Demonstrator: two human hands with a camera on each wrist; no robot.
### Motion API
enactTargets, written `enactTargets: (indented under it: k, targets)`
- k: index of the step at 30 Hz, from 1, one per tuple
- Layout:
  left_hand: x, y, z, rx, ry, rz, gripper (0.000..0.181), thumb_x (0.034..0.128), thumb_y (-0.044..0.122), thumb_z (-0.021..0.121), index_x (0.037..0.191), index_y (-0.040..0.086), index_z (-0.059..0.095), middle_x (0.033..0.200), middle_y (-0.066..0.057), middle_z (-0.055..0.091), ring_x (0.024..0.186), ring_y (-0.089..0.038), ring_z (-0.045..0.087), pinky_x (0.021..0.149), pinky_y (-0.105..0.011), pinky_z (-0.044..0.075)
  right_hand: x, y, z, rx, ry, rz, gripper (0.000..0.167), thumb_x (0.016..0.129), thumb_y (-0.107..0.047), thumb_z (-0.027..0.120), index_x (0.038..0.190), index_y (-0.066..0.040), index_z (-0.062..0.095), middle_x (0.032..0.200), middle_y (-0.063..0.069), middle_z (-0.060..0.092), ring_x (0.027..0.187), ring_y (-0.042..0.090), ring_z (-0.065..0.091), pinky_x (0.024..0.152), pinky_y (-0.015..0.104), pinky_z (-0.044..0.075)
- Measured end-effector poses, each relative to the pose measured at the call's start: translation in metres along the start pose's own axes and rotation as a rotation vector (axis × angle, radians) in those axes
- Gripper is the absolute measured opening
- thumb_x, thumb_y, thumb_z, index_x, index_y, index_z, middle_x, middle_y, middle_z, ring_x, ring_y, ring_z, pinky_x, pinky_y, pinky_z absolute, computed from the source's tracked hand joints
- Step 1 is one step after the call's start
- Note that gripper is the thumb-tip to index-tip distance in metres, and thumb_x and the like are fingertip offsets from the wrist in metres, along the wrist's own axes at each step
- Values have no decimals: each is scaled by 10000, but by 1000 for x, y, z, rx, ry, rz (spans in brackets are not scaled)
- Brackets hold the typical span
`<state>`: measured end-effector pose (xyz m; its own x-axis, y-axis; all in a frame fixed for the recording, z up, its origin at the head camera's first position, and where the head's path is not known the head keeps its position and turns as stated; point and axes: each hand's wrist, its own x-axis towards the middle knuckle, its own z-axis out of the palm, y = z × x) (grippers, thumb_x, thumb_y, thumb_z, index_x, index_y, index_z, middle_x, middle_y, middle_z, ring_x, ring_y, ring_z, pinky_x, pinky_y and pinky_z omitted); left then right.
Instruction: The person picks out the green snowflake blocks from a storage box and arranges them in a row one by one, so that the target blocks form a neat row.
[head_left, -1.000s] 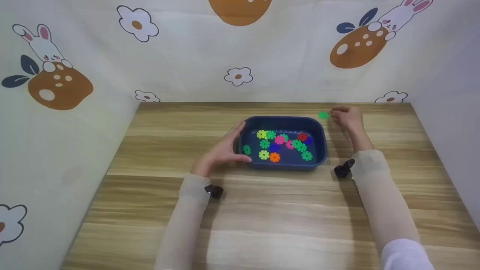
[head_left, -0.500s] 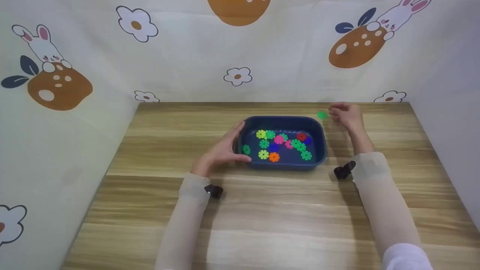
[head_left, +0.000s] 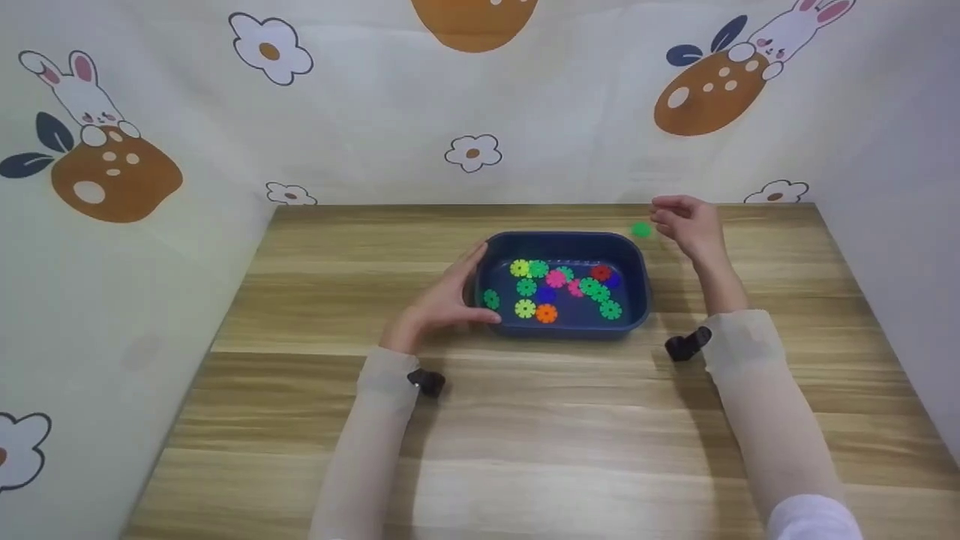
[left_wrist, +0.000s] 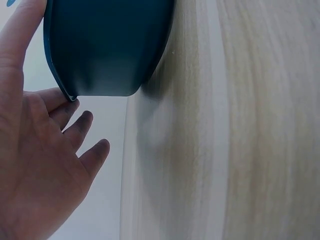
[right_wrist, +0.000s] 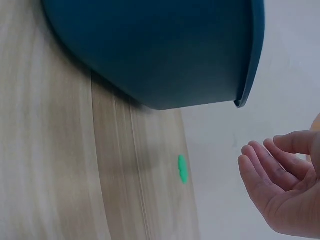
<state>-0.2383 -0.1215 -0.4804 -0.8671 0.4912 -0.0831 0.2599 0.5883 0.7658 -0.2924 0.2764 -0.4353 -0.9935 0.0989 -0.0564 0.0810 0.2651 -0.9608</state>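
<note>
A dark blue plastic tub (head_left: 562,331) stands on the wooden tabletop with several notched plastic discs in it, among them an orange disc (head_left: 546,313) and a red disc (head_left: 601,273). My left hand (head_left: 442,300) holds the tub's left end, thumb at the front corner and fingers towards the back; in the left wrist view the lower fingers hang loose below the tub's rim (left_wrist: 60,82). Beyond the tub's back right corner lies a green disc (head_left: 640,229), seen nearly edge-on in the right wrist view. My right hand (head_left: 691,225) hovers beside it, fingers loosely bent, nothing visible in them.
A pale curtain (head_left: 360,135) printed with rabbits and flowers hangs along the table's back edge and left side. The wooden table (head_left: 525,420) spreads in front of the tub. Small black cameras sit on both wrists, the right camera (head_left: 686,345) close to the tub's right side.
My right hand has lifted slightly up and back from beside the green disc, its fingers loosening a little. My left hand, the tub and its discs stay as they were.
</note>
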Motion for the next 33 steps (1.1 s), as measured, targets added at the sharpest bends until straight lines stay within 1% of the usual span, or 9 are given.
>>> enactTargets:
  k: [4, 12, 16, 20, 23, 25, 27, 29, 33]
  targets:
    - [-2, 0, 0, -2, 0, -4, 1188, 749, 383, 870, 1619, 264, 71, 1705, -48, 19, 1574, -270, 58, 1269, -519, 131, -5, -3, 3, -9, -13, -29, 380, 987, -94, 584, 1304, 114, 570, 876, -184, 670, 869, -14, 677, 802, 128, 568]
    - [-2, -1, 0, -3, 2, -13, 1173, 759, 375, 865, 1616, 294, 67, 1706, -36, 14, 1574, -268, 63, 1265, -528, 135, -13, -6, 10, -28, -17, -47, 370, 990, -105, 584, 1296, 104, 581, 1031, -18, 701, 866, -49, 670, 811, 127, 565]
    - [-1, -1, 0, -2, 8, -15, 1174, 755, 365, 870, 1617, 283, 77, 1704, -53, 35, 1572, -262, 75, 1269, -511, 138, -16, -9, 15, -16, -23, -44, 365, 988, -106, 592, 1291, 98, 583, 994, -62, 698, 858, -62, 665, 822, 135, 567]
    - [0, -2, 0, 26, 14, 11, 1175, 752, 376, 870, 1620, 237, 91, 1703, -74, 44, 1571, -277, 83, 1269, -510, 145, -16, -10, 20, -6, -43, -58, 358, 988, -102, 594, 1289, 92, 591, 966, -106, 691, 857, -66, 667, 847, 157, 570]
    - [0, -2, 0, 43, 14, 24, 1181, 749, 390, 870, 1620, 213, 92, 1701, -93, 46, 1571, -291, 82, 1267, -517, 147, -18, -10, 24, -17, -54, -67, 360, 989, -99, 590, 1295, 91, 594, 1095, 51, 715, 875, -61, 667, 857, 160, 568]
    - [-1, -2, 0, 39, 11, 19, 1183, 749, 386, 870, 1620, 222, 88, 1701, -93, 43, 1571, -289, 77, 1266, -520, 144, -20, -12, 28, -32, -57, -65, 357, 990, -102, 588, 1298, 80, 597, 1204, 174, 684, 891, -52, 662, 860, 154, 564]
    - [-1, -1, 0, 34, 9, 12, 1183, 749, 383, 870, 1620, 231, 84, 1701, -94, 42, 1571, -287, 74, 1266, -520, 141, -23, -14, 32, -46, -60, -70, 356, 989, -97, 585, 1297, 80, 598, 1276, 260, 637, 887, -51, 657, 847, 137, 561]
    - [-1, -1, 0, 31, 9, 7, 1184, 750, 374, 871, 1620, 239, 80, 1701, -89, 40, 1572, -282, 73, 1267, -519, 142, -25, -16, 37, -59, -62, -79, 346, 984, -93, 589, 1287, 74, 609, 1284, 279, 631, 879, -55, 653, 824, 116, 556]
    - [-1, 1, 0, 27, 10, -4, 1176, 752, 382, 868, 1619, 257, 84, 1702, -74, 50, 1571, -273, 85, 1268, -513, 144, -30, -20, 46, -50, -72, -102, 333, 967, -80, 616, 1261, 74, 629, 1228, 251, 662, 861, -61, 649, 786, 98, 551]
